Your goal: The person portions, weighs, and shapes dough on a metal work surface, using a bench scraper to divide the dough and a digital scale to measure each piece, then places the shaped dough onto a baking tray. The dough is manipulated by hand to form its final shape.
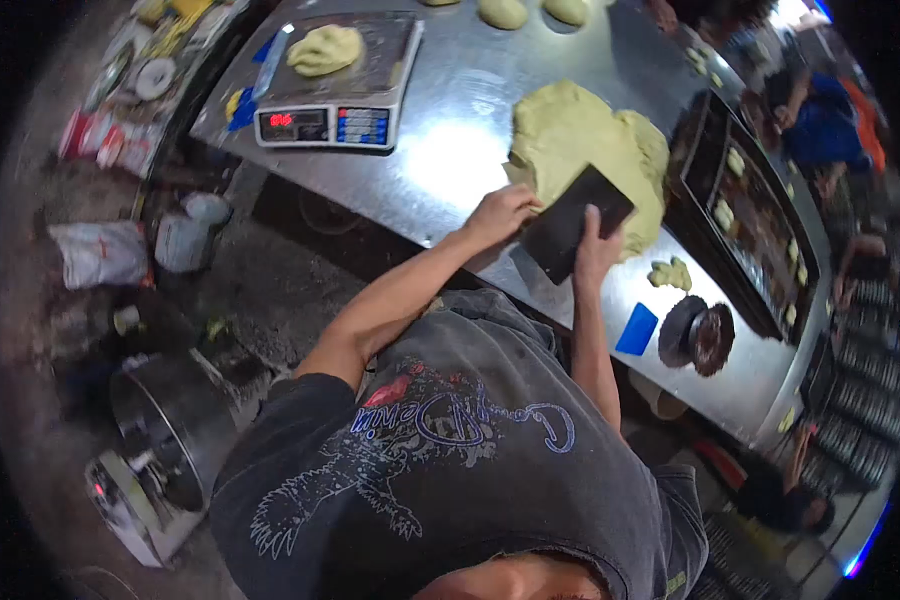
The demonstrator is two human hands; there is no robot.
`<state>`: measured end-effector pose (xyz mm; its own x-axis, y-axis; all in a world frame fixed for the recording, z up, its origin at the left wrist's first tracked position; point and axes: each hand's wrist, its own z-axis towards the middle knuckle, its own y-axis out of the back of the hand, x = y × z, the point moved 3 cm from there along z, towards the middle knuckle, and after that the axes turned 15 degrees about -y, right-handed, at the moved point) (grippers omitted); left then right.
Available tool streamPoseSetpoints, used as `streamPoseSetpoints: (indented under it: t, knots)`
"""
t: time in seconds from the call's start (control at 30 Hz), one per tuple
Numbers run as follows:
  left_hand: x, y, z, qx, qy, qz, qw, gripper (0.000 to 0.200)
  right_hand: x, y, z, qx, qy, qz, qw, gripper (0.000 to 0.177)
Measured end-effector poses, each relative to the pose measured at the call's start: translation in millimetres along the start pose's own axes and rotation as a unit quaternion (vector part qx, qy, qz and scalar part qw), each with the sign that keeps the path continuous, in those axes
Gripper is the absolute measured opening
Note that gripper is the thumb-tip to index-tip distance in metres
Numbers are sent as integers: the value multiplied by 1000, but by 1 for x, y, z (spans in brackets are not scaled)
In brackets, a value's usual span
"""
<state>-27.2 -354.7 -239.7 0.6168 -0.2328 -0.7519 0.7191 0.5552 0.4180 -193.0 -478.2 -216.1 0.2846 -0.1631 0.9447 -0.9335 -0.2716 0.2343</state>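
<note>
A large flat mass of pale yellow dough (580,135) lies on the metal table in front of me. My right hand (596,250) is closed on a dark rectangular dough scraper (570,225), its thumb on the upper face. The scraper is tilted over the dough's near edge and hides part of it. Just left of the scraper, my left hand (505,215) has its fingers curled together at the dough's edge. What those fingers grip is hidden.
A digital scale (400,85) bearing a dough lump (325,50) stands on the metal table (460,90). Right of me are a small dough scrap (670,274), a blue scraper (636,329), a dark round tin (712,340) and a baking tray (740,300) with dough pieces. Other people work at right.
</note>
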Motion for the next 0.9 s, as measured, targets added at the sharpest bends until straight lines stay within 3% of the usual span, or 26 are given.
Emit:
streamPoseSetpoints:
  t: [0.03,0.1,0.17,0.2,0.23,0.3,0.37,0.43,0.6,0.7,0.83,0.9]
  knots:
    - [-6,6,-7,-25,-17,21,999,18,-1,-27,-1,29,1,-66,997,49]
    - [-9,30,-19,-62,31,-8,998,13,-12,-76,2,194,13,-82,978,51]
    - [-10,67,-34,-66,105,-65,990,12,-8,-111,-16,228,33,-162,960,48]
    - [-5,88,-46,-77,41,5,996,14,-7,-125,-26,263,15,-151,953,49]
    - [5,109,-60,-44,54,33,997,20,-6,-138,-32,295,-3,-140,945,49]
    - [8,150,-98,-131,221,-23,966,25,-9,-158,-37,296,-39,-103,949,49]
    - [33,183,-144,-125,322,69,936,34,-17,-172,-38,272,-62,-81,957,49]
    - [14,225,-142,-130,365,159,908,41,-20,-181,-34,228,-67,-73,968,48]
    - [29,288,-84,-213,152,243,934,62,-8,-190,-27,187,-100,-78,974,45]
    - [28,293,-15,-221,45,248,942,79,-6,-184,-14,139,-100,5,985,46]
    - [26,238,69,-210,-182,181,943,84,20,-150,-26,-22,-102,203,974,44]
    - [12,196,103,-200,-226,125,945,83,17,-113,-39,-132,-137,212,958,44]
